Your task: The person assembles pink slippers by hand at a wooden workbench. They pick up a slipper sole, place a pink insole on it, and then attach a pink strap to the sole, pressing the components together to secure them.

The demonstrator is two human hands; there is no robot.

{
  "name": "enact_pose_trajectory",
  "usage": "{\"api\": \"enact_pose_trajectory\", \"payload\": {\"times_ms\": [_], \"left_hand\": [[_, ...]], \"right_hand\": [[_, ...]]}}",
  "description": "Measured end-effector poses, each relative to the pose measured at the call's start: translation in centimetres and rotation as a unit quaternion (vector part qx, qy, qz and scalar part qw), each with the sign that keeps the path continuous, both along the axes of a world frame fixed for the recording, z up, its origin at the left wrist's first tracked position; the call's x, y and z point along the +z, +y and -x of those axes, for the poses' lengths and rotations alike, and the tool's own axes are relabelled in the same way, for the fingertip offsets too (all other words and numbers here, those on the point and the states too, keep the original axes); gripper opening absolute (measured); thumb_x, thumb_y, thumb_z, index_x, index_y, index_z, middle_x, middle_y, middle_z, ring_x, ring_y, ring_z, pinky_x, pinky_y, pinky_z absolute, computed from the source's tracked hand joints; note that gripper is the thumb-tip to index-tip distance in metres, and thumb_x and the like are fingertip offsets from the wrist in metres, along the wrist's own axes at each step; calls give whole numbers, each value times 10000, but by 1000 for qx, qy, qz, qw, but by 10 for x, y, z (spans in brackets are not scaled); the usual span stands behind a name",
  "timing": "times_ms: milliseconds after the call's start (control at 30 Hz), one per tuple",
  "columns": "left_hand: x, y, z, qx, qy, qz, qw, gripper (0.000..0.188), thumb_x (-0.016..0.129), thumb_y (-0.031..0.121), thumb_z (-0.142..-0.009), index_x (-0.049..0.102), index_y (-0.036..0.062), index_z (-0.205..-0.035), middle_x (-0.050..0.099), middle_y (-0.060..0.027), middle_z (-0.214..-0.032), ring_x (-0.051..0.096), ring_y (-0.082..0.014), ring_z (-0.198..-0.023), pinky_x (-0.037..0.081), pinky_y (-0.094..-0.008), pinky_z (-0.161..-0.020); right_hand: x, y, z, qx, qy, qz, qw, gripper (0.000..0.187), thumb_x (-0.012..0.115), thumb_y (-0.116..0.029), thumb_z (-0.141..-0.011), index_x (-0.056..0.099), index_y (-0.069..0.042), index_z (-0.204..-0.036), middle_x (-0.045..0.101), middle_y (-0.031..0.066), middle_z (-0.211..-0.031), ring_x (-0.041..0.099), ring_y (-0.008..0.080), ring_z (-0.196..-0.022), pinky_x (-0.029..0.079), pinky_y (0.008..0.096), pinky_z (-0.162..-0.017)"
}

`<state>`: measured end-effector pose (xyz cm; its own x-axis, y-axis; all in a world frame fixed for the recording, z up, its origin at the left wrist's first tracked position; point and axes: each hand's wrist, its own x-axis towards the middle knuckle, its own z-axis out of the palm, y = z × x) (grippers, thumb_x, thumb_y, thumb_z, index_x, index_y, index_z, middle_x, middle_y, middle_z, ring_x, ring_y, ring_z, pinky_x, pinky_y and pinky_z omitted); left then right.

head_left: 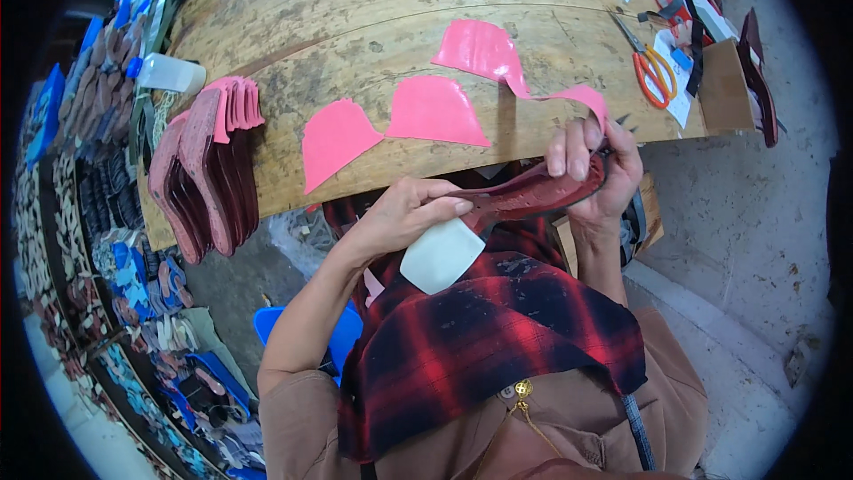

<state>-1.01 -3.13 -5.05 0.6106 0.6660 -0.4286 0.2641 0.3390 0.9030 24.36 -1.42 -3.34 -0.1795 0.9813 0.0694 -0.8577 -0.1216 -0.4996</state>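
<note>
Above my lap I hold a dark red shoe sole (524, 202) with a pale, cream-coloured end piece (442, 260). My left hand (400, 222) is closed on the sole beside that end piece, thumb on top. My right hand (604, 169) has its fingers curled over the other end. A pink strip (577, 96) runs up from my right fingers to a shiny pink piece (480, 46) on the table; whether they are one piece I cannot tell. Two more pink rounded pieces, a middle one (435, 109) and a left one (340, 140), lie along the table's near edge.
The worn wooden table (329, 9) carries stacked dark red soles with pink ends (213, 160) at the left. A translucent bottle (173, 75) stands behind them. Orange-handled scissors (655, 71) lie at the right, near a cardboard box (724, 89). Shoe-part shelves (98, 276) line the left.
</note>
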Motion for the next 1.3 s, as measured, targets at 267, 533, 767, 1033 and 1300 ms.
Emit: {"api": "enact_pose_trajectory", "payload": {"times_ms": [267,533,767,1033,1300], "left_hand": [[65,37,-41,27,74,-402,912,1026,879,437,-576,399,-8,-1365,597,-231,-1183,586,-378,-1101,460,-442,-928],[31,10,0,121,56,-200,971,1145,927,322,-529,324,-7,-1446,529,-196,-1324,516,-290,-1239,391,-402,-1065],[28,-13,-13,112,-121,22,986,1064,886,413,-603,368,10,-1441,523,-169,-1355,528,-232,-1239,387,-369,-1062],[31,-19,-17,27,-127,7,992,1157,626,843,-597,477,-27,-1346,595,-159,-1261,546,-234,-1205,395,-370,-1040],[43,-20,-29,4,-55,30,998,586,645,412,-858,588,-30,-1239,621,-128,-1197,577,-185,-1093,423,-323,-979]], "right_hand": [[39,14,63,-219,-165,55,960,248,502,-140,-969,584,47,-1109,686,139,-847,670,214,-800,536,346,-780],[38,7,7,-100,-142,-190,966,359,367,-255,-985,609,4,-1044,549,66,-523,562,218,-509,434,311,-502],[43,-11,-3,-50,-155,-272,948,363,364,-251,-981,628,-8,-1033,642,66,-586,625,213,-555,359,285,-485],[52,-12,-10,-3,-94,-379,921,319,406,-205,-949,641,12,-953,708,132,-687,710,261,-623,326,286,-376],[59,-8,-17,49,-136,-443,885,297,439,-181,-917,663,13,-931,710,145,-703,721,275,-655,331,285,-374]]}}
